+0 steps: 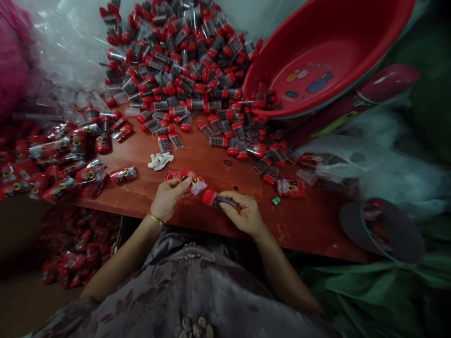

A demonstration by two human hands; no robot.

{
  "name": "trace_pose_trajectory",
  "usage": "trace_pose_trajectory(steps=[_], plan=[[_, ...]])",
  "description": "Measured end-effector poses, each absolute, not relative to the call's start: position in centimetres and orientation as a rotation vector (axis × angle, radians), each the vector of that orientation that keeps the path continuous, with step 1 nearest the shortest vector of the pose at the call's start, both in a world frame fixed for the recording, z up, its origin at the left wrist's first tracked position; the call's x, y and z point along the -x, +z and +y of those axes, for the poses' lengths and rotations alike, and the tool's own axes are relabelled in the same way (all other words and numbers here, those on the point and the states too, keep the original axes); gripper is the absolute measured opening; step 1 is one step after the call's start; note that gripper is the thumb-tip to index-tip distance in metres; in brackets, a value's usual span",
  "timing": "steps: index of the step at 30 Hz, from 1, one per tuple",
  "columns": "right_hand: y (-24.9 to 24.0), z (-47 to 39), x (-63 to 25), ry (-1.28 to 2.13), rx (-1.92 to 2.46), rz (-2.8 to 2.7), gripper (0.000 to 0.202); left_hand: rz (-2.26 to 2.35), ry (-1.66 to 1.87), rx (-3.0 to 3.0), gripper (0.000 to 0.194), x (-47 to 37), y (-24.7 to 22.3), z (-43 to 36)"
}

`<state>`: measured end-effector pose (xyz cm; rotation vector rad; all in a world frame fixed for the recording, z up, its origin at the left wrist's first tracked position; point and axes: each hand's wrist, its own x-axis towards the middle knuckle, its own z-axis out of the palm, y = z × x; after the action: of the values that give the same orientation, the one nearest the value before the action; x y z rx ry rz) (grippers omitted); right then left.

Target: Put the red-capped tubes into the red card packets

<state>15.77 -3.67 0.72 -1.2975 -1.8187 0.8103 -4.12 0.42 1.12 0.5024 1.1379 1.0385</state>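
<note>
Near the front edge of the reddish-brown table (197, 159), my left hand (168, 198) pinches a red printed wrapper (196, 184) between thumb and fingers. To its right, my right hand (245, 212) grips a clear tube with a red cap (210, 197). The tube holds dark pieces, and its cap points left toward the wrapper's end, apart from it by a small gap. A crumpled white cloth or glove (160, 161) lies above my left hand. A single wrapped pack (123, 175) rests to the left.
A large pile of red-capped tubes (169, 61) covers the table's back. Wrapped packs (59, 155) are heaped at the left, with more below the table. A red basin (317, 61) leans at the back right. Clear plastic bags (384, 155) and a grey container (355, 225) are at the right.
</note>
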Motion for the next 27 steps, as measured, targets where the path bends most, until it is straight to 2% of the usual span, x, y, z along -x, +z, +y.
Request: trace_pose_trajectory(steps=[8, 19, 21, 25, 27], plan=[[-0.4, -3.4, -14.4, 1.04, 1.334, -1.617, 0.017, 1.109, 0.976, -0.564, 0.039, 3.8, 1.5, -0.1], [-1.1, -3.4, -13.8, 1.408, 1.314, -1.291, 0.035, 1.063, 1.011, -0.609, 0.03, 2.8, 0.6, -0.7], [-1.1, -3.4, -13.3, 1.328, 1.359, -1.369, 0.035, 1.083, 1.006, -0.593, 0.031, 2.6, 0.3, -0.9], [-1.1, -3.7, -12.1, 0.787, 1.421, -1.6, 0.025, 1.027, 0.993, -0.546, 0.036, 2.2, -0.4, -1.5], [-1.3, -3.8, -11.7, 0.673, 1.4, -1.645, 0.022, 0.981, 1.021, -0.555, 0.036, 2.3, -0.7, -1.5]])
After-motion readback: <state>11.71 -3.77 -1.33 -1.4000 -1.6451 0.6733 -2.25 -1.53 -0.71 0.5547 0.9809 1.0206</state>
